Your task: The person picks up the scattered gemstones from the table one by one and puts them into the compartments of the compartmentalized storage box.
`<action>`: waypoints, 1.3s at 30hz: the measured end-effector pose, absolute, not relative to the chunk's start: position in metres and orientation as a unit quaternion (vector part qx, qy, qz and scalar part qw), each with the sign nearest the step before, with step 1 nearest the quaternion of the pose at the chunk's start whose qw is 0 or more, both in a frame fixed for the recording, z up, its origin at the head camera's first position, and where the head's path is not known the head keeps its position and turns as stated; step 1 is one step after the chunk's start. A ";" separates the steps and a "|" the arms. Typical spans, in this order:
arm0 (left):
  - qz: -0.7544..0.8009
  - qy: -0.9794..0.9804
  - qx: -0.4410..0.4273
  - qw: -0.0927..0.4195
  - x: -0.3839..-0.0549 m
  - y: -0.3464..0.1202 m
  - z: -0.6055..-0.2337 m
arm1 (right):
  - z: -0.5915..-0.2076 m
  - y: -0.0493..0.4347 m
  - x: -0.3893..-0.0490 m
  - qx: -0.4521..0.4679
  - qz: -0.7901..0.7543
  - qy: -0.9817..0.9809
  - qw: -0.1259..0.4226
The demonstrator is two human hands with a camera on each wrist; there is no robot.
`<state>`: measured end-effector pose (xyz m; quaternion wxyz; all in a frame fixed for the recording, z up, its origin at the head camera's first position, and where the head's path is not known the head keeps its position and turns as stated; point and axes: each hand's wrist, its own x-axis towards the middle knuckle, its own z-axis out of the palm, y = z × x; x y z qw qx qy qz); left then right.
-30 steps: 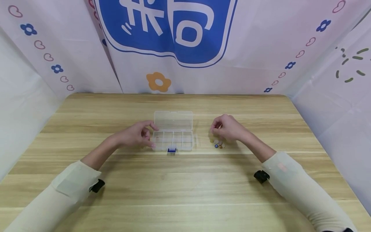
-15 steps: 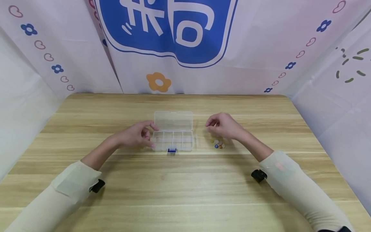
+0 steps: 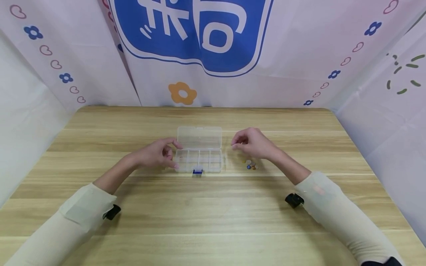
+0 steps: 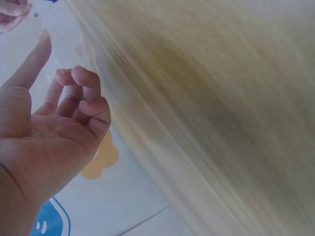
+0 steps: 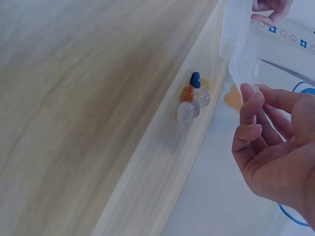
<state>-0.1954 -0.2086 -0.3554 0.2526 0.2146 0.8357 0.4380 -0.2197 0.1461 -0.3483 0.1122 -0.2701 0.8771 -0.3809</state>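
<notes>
Your left hand (image 3: 154, 153) has thumb and index finger spread wide at the left edge of the clear box (image 3: 209, 170), on the worktop (image 3: 199, 214), its lid (image 3: 199, 137) open behind; whether they press, I cannot tell. Your right hand (image 3: 253, 143), beyond the box's right side, pinches a small clear piece (image 5: 256, 88); the step seems to be bringing it over. The next move calls for choosing one compartment and releasing gently. Nearer you lie the other small pieces (image 5: 194, 98). In the head view, the pinched piece and compartment contents are hard to make out.
</notes>
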 end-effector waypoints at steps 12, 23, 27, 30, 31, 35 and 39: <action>0.430 0.841 0.213 0.250 -0.196 -0.209 -0.356 | -0.347 0.133 -0.219 -0.284 -0.410 0.855 0.145; 0.433 0.838 0.215 0.251 -0.196 -0.209 -0.356 | -0.349 0.120 -0.220 -0.302 -0.401 0.854 0.136; 0.433 0.838 0.220 0.250 -0.196 -0.209 -0.357 | -0.350 0.116 -0.221 -0.301 -0.400 0.854 0.140; 0.433 0.838 0.222 0.248 -0.197 -0.209 -0.357 | -0.350 0.114 -0.221 -0.305 -0.399 0.853 0.141; 0.434 0.837 0.222 0.248 -0.197 -0.209 -0.357 | -0.350 0.113 -0.221 -0.305 -0.400 0.853 0.142; 0.436 0.836 0.222 0.248 -0.197 -0.209 -0.357 | -0.348 0.108 -0.220 -0.311 -0.401 0.850 0.142; 0.433 0.838 0.223 0.247 -0.197 -0.209 -0.357 | -0.347 0.103 -0.219 -0.316 -0.402 0.847 0.146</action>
